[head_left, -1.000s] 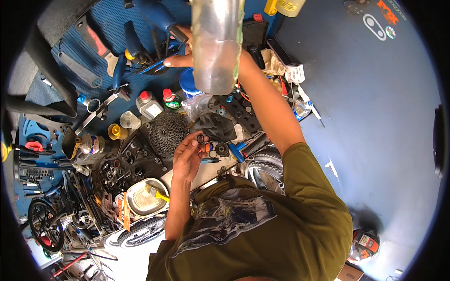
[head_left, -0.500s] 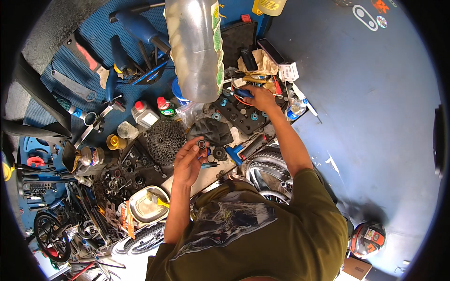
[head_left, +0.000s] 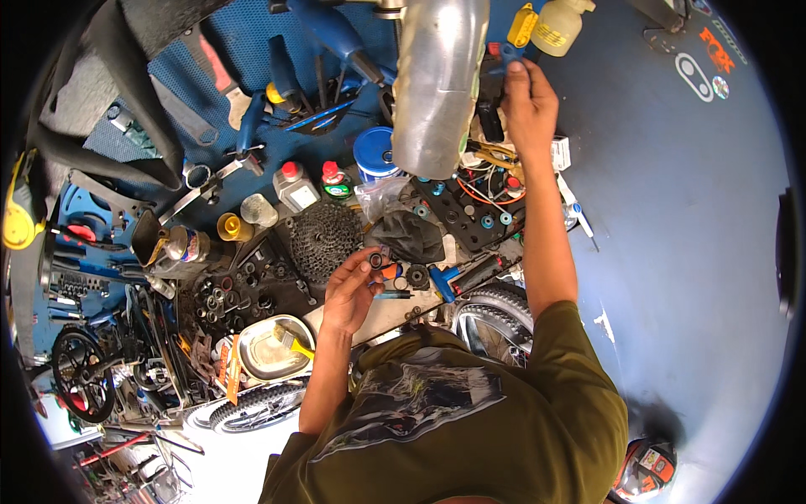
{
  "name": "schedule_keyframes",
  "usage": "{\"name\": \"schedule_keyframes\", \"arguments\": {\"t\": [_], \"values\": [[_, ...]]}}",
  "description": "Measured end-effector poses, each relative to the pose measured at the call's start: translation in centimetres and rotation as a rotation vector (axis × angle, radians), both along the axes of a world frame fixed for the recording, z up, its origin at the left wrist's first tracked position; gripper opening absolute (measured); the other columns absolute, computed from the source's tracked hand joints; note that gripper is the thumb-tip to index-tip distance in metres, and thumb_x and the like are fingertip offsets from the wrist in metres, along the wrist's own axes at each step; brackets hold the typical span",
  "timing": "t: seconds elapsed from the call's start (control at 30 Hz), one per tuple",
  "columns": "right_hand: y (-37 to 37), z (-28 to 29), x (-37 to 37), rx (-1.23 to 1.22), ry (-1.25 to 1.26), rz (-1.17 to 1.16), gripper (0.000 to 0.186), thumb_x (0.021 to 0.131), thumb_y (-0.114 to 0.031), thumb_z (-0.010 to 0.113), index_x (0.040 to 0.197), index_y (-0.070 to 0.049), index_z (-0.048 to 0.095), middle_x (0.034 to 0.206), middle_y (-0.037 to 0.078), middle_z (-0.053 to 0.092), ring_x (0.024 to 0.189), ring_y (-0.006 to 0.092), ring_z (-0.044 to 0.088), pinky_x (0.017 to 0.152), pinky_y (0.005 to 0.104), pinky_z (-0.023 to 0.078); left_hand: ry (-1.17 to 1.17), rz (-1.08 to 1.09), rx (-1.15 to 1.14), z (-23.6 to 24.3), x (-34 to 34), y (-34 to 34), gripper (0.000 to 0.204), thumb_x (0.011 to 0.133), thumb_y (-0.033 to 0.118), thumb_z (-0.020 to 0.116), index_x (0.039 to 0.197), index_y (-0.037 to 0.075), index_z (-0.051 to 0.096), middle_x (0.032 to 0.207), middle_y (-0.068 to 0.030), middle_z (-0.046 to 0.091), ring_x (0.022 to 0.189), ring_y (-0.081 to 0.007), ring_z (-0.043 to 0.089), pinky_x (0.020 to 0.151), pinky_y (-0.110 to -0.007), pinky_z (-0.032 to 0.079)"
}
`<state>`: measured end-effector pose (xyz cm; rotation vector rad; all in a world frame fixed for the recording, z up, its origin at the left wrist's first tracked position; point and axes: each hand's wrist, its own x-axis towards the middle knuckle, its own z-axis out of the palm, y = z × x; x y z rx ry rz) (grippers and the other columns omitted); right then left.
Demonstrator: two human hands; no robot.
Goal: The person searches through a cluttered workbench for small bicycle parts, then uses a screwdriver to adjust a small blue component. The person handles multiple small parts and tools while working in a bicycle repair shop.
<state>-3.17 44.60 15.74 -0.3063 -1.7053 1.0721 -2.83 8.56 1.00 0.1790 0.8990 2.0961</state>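
Observation:
My left hand [head_left: 346,296] is raised over the near side of the bench, its fingers closed on a small dark ring-shaped part [head_left: 375,261]. Just beside those fingers shows an orange piece [head_left: 392,270], and a toothed black ring [head_left: 416,275] lies to its right. My right hand [head_left: 532,105] reaches up to the blue wall at the far side. Its thumb and fingers pinch a blue tool [head_left: 510,53], mostly hidden by the hand, close to a yellow tag [head_left: 522,25].
A silver cylinder [head_left: 441,92] hangs over the bench. A heap of chain [head_left: 326,244], a black cloth [head_left: 409,235], a dark parts tray [head_left: 462,220] and red-capped bottles [head_left: 296,189] crowd the top. A metal pan [head_left: 252,353] with a brush and a bicycle wheel [head_left: 487,323] are nearer me.
My right hand has moved from the parts tray up to the far wall, with a blue tool in its fingers. The left hand still holds the ring. The whole view has shifted.

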Motion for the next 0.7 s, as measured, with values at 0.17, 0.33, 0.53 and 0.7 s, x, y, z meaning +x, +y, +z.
{"name": "schedule_keyframes", "arguments": {"t": [0.17,0.33,0.53,0.7], "values": [[-5.0,1.1,-5.6,-0.106,0.035,0.322,0.033,0.100,-0.030,0.061,0.110,0.001,0.066,0.089,0.014,0.070,0.078,0.0151,0.063,0.068,0.0319,0.052,-0.009,0.035,0.008,0.0,0.1,-0.8,0.035,0.097,0.016,0.064,0.130,0.001,0.061,0.110,-0.0058,0.069,0.085,-0.0127,0.058,0.071,-0.029,0.046],[-8.9,0.2,-9.6,0.287,-0.011,-0.056,0.024,0.092,-0.024,0.072,0.103,-0.004,0.067,0.083,0.010,0.067,0.078,0.0232,0.065,0.071,0.0377,0.051,-0.027,0.104,0.010,0.3,0.6,-2.1,0.036,0.097,0.016,0.065,0.130,0.001,0.061,0.110,-0.0073,0.068,0.085,-0.0130,0.058,0.073,-0.030,0.046],[-6.0,-3.0,-13.4,0.440,-0.015,-0.221,0.022,0.088,-0.023,0.073,0.101,-0.006,0.068,0.083,0.010,0.067,0.075,0.0257,0.065,0.070,0.0370,0.052,-0.048,0.147,-0.027,-0.1,0.4,-3.4,0.037,0.097,0.017,0.065,0.130,0.001,0.060,0.112,-0.0086,0.068,0.085,-0.0142,0.058,0.074,-0.030,0.046],[-9.3,-1.0,-10.8,0.016,0.040,0.208,0.032,0.089,-0.026,0.063,0.113,-0.004,0.065,0.097,0.016,0.071,0.085,0.0338,0.070,0.076,0.0411,0.056,-0.031,0.167,-0.044,-0.4,0.5,-4.1,0.041,0.094,0.020,0.069,0.130,0.002,0.060,0.113,-0.0101,0.067,0.086,-0.0151,0.058,0.074,-0.031,0.046]]}}
